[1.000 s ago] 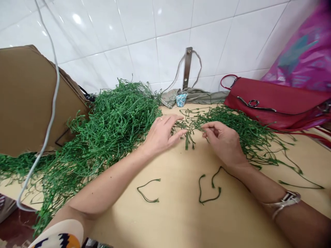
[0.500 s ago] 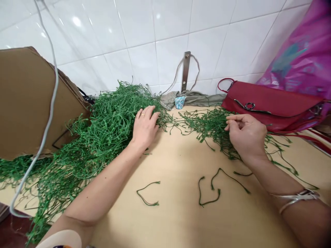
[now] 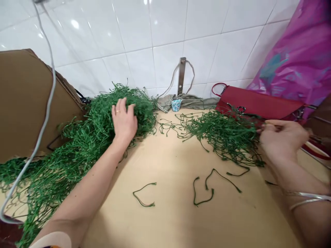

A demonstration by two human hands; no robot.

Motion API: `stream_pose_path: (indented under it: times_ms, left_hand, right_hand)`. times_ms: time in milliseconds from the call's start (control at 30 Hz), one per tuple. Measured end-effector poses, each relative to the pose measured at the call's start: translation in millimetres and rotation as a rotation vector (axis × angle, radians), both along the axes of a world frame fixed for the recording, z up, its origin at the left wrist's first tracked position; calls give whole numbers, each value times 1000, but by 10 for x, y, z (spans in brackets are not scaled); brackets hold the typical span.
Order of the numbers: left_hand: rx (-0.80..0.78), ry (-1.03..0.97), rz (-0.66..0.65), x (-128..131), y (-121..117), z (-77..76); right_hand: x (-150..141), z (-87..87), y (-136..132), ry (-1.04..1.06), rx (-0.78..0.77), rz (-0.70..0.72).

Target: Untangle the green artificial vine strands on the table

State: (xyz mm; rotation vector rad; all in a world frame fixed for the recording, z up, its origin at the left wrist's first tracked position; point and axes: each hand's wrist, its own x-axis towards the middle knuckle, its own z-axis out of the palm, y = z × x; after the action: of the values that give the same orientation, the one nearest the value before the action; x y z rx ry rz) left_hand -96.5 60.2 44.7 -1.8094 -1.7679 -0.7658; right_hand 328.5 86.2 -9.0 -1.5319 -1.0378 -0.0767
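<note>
A big heap of short green cords (image 3: 98, 134) with knotted ends fills the left side of the tabletop. My left hand (image 3: 124, 119), a ring on one finger, rests on this heap with its fingers spread; the fingertips sink partly among the cords. On the right lies a smaller tangle of the same cords (image 3: 222, 132). My right hand (image 3: 281, 136) is at that tangle's right edge, thumb and fingers pinched on green cords, somewhat blurred. A few single cords (image 3: 144, 194) lie bent on the table near me.
A cardboard box (image 3: 33, 103) stands at the left, a grey cable (image 3: 49, 103) hanging before it. Along the tiled wall are a small blue-and-white cup (image 3: 176, 104), a grey cloth (image 3: 200, 102) and a metal bracket (image 3: 181, 75). A red handbag (image 3: 261, 102) and purple bag (image 3: 294, 65) are at right.
My left hand has moved left over the big heap. My right hand has moved right and nearer me, and the smaller tangle is drawn farther right.
</note>
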Motion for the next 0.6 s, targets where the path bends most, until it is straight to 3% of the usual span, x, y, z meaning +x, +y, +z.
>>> stream_pose_path:
  times_ms: [133,200,267,367,467,600]
  left_hand:
    - [-9,166,-342,674,-149,-161]
    - [-117,243,-568,922,-195,-302]
    - [-248,214,-706,1046,-185,-459]
    - [-446,41,-792,1050,-80,-660]
    - [-470,-202,-739,984,41,-774]
    - [-507,-238,-727,964,118,-805]
  right_hand:
    - [-342,-93,-53,-123,-40,148]
    - [-517,-143,-84,-215,-64,236]
    - [-607,-192,-104,-333,-111,304]
    - [-607,-260,-119,-522,-213,369]
    - [-586,-274,-168,-564,-275,400]
    - [-690,-97,-357,-558,-286,381]
